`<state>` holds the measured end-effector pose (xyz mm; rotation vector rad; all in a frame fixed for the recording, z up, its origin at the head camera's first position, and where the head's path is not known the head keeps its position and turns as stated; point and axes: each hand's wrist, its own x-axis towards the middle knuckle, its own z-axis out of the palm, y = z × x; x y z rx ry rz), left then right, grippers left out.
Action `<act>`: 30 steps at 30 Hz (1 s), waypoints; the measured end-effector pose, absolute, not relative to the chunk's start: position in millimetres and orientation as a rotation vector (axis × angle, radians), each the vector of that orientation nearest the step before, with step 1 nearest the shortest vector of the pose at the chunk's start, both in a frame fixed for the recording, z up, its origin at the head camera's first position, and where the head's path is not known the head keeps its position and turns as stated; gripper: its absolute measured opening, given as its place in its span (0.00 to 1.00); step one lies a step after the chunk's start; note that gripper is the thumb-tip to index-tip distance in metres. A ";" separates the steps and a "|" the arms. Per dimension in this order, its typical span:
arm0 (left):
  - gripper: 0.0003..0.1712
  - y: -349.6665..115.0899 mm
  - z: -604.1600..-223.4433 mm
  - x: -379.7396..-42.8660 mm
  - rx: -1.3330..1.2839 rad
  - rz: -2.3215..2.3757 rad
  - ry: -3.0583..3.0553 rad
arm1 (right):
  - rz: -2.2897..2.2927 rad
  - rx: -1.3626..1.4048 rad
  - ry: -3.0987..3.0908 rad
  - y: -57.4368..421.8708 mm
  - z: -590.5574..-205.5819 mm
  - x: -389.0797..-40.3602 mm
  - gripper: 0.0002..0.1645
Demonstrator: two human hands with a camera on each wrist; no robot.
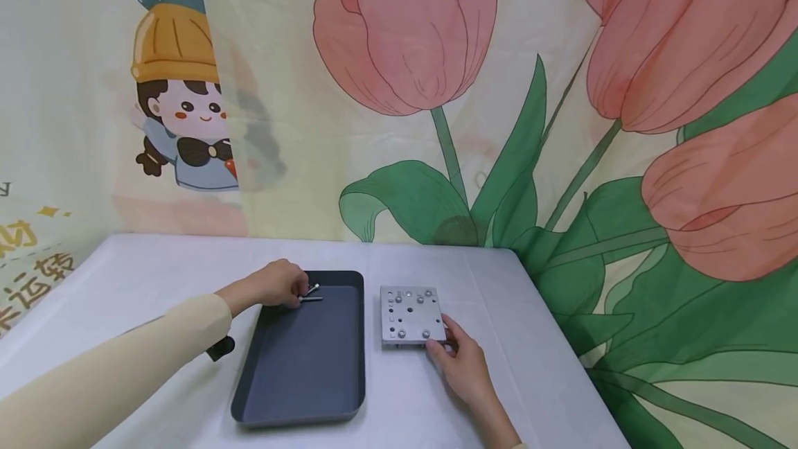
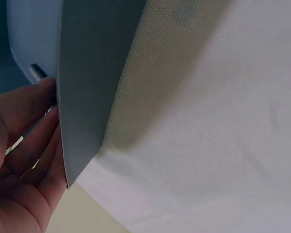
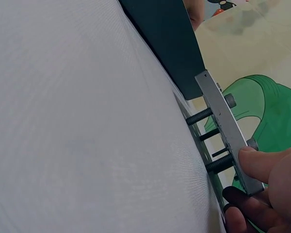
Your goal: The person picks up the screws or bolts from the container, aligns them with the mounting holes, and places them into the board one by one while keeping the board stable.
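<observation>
On a white desk [image 1: 187, 260], pinching slim metal pieces [image 1: 314, 298] in a dark tray [image 1: 305, 366] with left hand [image 1: 279, 284], gripping bolt-studded plate [image 1: 413, 322] by its edge with right hand [image 1: 464, 364].

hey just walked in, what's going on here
A person is working with both hands at a white table. The left hand reaches into the far left corner of a dark tray, its fingers at some small metal pieces; whether it grips one is hard to tell. The right hand holds the near right corner of a metal plate beside the tray, with screws sticking out of its underside.
</observation>
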<state>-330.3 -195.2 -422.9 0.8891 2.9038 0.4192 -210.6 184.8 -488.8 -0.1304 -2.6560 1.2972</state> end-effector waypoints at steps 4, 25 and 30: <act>0.10 -189.7 -425.4 -330.3 0.833 0.397 2.919 | 1.301 -0.137 -2.667 183.7 -487.4 -210.0 0.39; 0.06 -185.7 -410.0 -333.4 1.027 0.412 2.990 | 1.317 -0.125 -2.648 185.8 -487.9 -211.9 0.39; 0.05 -181.5 -406.1 -336.0 1.052 0.505 2.969 | 1.315 -0.124 -2.644 186.1 -487.7 -211.6 0.39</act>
